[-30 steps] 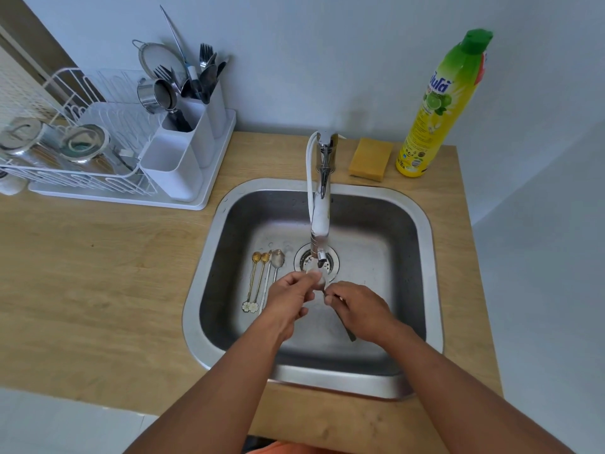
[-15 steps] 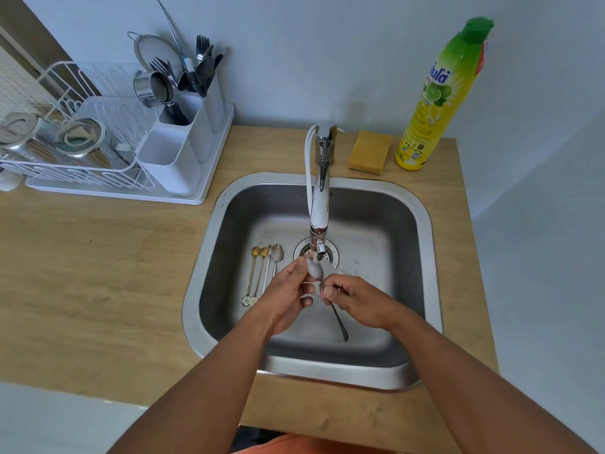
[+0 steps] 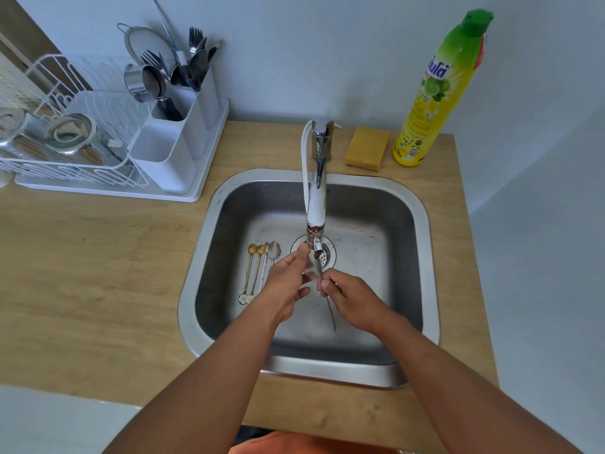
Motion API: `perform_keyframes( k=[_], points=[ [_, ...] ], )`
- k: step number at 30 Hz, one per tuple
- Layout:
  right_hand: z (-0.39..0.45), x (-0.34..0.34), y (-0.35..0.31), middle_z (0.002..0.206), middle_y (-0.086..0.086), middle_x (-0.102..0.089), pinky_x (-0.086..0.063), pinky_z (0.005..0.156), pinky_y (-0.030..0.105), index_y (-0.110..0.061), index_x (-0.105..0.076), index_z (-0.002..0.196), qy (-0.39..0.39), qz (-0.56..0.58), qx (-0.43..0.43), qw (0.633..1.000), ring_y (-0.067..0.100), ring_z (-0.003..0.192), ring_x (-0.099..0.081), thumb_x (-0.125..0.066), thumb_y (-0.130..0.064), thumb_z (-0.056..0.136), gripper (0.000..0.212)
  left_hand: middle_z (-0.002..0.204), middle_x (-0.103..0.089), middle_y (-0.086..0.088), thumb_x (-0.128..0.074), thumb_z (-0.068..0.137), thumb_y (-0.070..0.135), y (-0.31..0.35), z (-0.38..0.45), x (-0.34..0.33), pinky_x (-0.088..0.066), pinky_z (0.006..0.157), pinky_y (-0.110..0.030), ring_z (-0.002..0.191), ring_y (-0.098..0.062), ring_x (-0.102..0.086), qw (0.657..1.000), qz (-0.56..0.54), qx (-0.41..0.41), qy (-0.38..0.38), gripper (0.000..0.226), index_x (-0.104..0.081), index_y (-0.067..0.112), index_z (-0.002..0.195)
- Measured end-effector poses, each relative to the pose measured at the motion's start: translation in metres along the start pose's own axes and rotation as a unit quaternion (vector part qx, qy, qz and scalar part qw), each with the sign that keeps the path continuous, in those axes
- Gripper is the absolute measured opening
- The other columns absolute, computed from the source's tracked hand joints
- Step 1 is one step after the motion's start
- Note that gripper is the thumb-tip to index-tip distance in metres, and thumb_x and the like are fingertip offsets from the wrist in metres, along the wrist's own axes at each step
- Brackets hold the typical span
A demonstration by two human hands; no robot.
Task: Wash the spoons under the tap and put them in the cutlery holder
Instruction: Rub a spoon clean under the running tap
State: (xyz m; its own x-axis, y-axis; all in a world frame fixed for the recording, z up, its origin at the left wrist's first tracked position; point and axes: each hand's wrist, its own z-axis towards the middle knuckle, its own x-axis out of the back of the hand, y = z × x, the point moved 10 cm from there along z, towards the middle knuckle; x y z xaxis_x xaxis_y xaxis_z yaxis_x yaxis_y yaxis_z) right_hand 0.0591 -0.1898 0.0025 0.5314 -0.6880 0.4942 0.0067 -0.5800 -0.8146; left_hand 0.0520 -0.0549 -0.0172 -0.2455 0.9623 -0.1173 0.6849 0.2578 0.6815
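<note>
Over the steel sink [image 3: 422, 224], both hands hold one metal spoon [image 3: 330, 311] under the tap [image 3: 316, 208]. My right hand [image 3: 350, 298] grips the spoon's handle, whose thin end sticks out below the fingers. My left hand [image 3: 288, 283] has its fingers on the spoon's bowl, right under the spout, where water runs over it. Several more spoons [image 3: 262, 267], two gold and the others silver, lie side by side on the sink floor just left of my left hand. The white cutlery holder [image 3: 176, 142] stands at the back left, part filled with forks and spoons.
A white wire dish rack [image 3: 65, 152] with glass jars sits left of the holder on a white tray. A yellow sponge [image 3: 368, 147] and a tall yellow-green dish soap bottle [image 3: 438, 93] stand behind the sink on the wooden counter [image 3: 82, 273].
Both hands have lifted the spoon a little closer to the spout and turned it in the water. The view has shifted slightly downward.
</note>
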Motion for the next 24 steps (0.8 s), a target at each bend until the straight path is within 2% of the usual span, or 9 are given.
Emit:
perform_keyframes(
  k=[4,7,10,14,18,22,24],
  points=[
    [0.004,-0.001,-0.004,0.092,-0.012,-0.069,-0.055,0.083,0.042,-0.03,-0.057,0.092,0.006,-0.007,-0.001,1.0,0.011,0.09,-0.066,-0.043,-0.028,0.109,0.023,0.082,-0.074,0.012,-0.064,0.1,0.043,0.01,0.003,0.007,-0.048,0.067,-0.03,0.077,-0.01,-0.064,0.998,0.028,-0.055,0.022,0.017,-0.074,0.032,0.091],
    [0.004,-0.004,-0.001,0.089,-0.012,-0.07,-0.055,0.082,0.042,-0.028,-0.061,0.09,0.006,-0.001,-0.007,1.0,0.011,0.087,-0.066,-0.044,-0.024,0.108,0.024,0.08,-0.074,0.013,-0.065,0.101,0.038,0.018,0.003,0.013,-0.048,0.068,-0.027,0.077,-0.01,-0.063,0.99,0.081,-0.109,0.03,0.02,-0.073,0.033,0.083],
    [0.004,-0.004,0.006,0.085,-0.011,-0.071,-0.056,0.078,0.041,-0.03,-0.066,0.085,0.024,0.036,-0.032,0.999,0.01,0.079,-0.065,-0.051,-0.025,0.104,0.025,0.085,-0.076,0.01,-0.069,0.099,0.033,0.022,0.0,0.018,-0.048,0.066,-0.02,0.077,-0.008,-0.066,0.98,0.127,-0.146,0.039,0.013,-0.076,0.031,0.088],
    [0.012,0.006,0.011,0.084,-0.011,-0.076,-0.055,0.076,0.031,-0.025,-0.076,0.085,0.078,0.12,-0.069,0.987,0.009,0.076,-0.069,-0.063,-0.03,0.099,0.019,0.094,-0.078,0.006,-0.066,0.101,0.033,0.004,-0.005,0.021,-0.055,0.08,-0.029,0.092,-0.016,-0.072,0.973,0.183,-0.13,0.044,0.012,-0.076,0.027,0.097],
    [0.02,0.017,0.004,0.087,-0.004,-0.079,-0.056,0.085,0.025,-0.017,-0.078,0.084,0.106,0.178,-0.073,0.975,0.01,0.087,-0.074,-0.066,-0.019,0.097,0.018,0.095,-0.081,0.011,-0.058,0.106,0.036,-0.018,-0.012,0.012,-0.051,0.074,-0.028,0.086,-0.008,-0.076,0.975,0.206,-0.076,-0.007,0.02,-0.074,0.027,0.1],
    [0.025,0.016,-0.004,0.082,-0.002,-0.077,-0.049,0.066,0.014,-0.018,-0.077,0.078,0.109,0.174,-0.078,0.976,0.003,0.072,-0.067,-0.067,-0.024,0.096,0.021,0.092,-0.08,0.004,-0.056,0.107,0.028,-0.021,-0.019,0.003,-0.051,0.066,-0.018,0.079,-0.008,-0.073,0.974,0.208,-0.074,-0.042,0.022,-0.077,0.021,0.104],
    [0.027,0.018,-0.002,0.083,-0.009,-0.078,-0.047,0.064,0.008,-0.02,-0.079,0.08,0.121,0.18,-0.095,0.972,0.001,0.075,-0.069,-0.067,-0.024,0.097,0.021,0.088,-0.078,0.002,-0.056,0.108,0.026,-0.023,-0.022,0.005,-0.053,0.068,-0.021,0.078,-0.011,-0.07,0.975,0.203,-0.072,-0.057,0.024,-0.078,0.018,0.105]
  ],
)
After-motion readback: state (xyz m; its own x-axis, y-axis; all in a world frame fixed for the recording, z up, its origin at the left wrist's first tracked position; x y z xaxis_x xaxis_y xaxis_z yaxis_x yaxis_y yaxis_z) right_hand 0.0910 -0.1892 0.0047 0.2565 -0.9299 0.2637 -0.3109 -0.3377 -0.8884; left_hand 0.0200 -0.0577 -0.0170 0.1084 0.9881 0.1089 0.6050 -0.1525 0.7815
